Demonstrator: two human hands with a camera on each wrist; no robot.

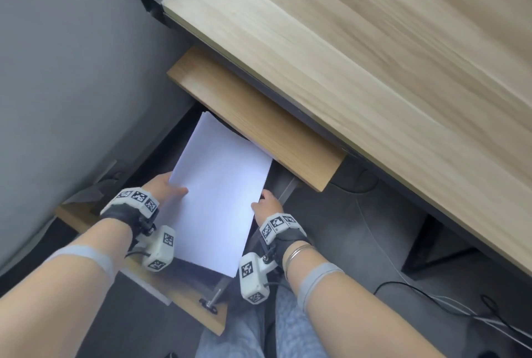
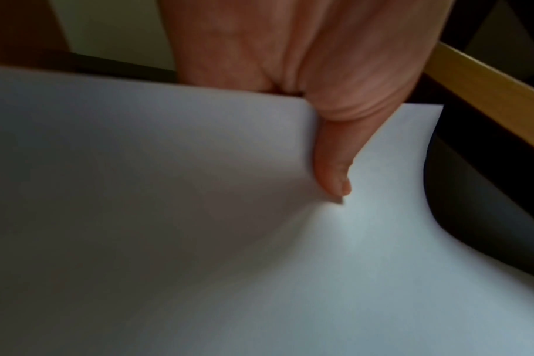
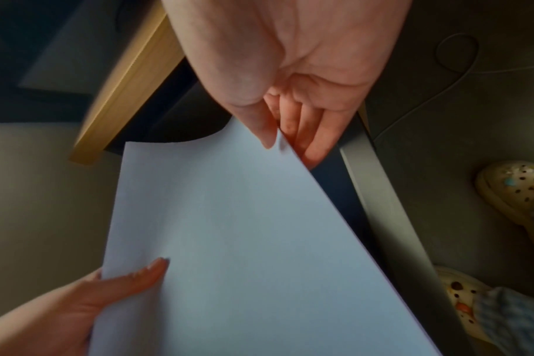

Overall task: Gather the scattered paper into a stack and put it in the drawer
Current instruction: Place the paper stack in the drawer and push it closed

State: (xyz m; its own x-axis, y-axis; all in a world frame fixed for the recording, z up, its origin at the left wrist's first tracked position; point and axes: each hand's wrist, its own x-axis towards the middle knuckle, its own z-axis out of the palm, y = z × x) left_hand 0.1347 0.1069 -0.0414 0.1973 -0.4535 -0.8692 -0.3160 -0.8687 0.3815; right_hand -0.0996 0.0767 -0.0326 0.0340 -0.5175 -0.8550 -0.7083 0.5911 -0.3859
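Observation:
A stack of white paper (image 1: 218,184) is held lengthwise over the open drawer (image 1: 169,141), whose inside is dark. The stack's far end points toward the gap under a wooden panel (image 1: 253,115). My left hand (image 1: 172,189) grips the left edge, with its thumb (image 2: 332,168) pressed on top and its fingers hidden beneath. My right hand (image 1: 264,202) pinches the right edge, thumb (image 3: 259,127) above and fingers (image 3: 308,142) below. The paper (image 3: 244,240) bends slightly between both grips. The left hand (image 3: 107,289) also shows in the right wrist view.
The drawer's wooden front (image 1: 187,303) with a metal handle (image 1: 214,298) lies near my knees. The light wooden desk top (image 1: 374,55) overhangs at the right. A grey wall (image 1: 72,69) stands left. Cables (image 1: 431,297) lie on the dark floor, with my shoes (image 3: 515,187) beside the drawer.

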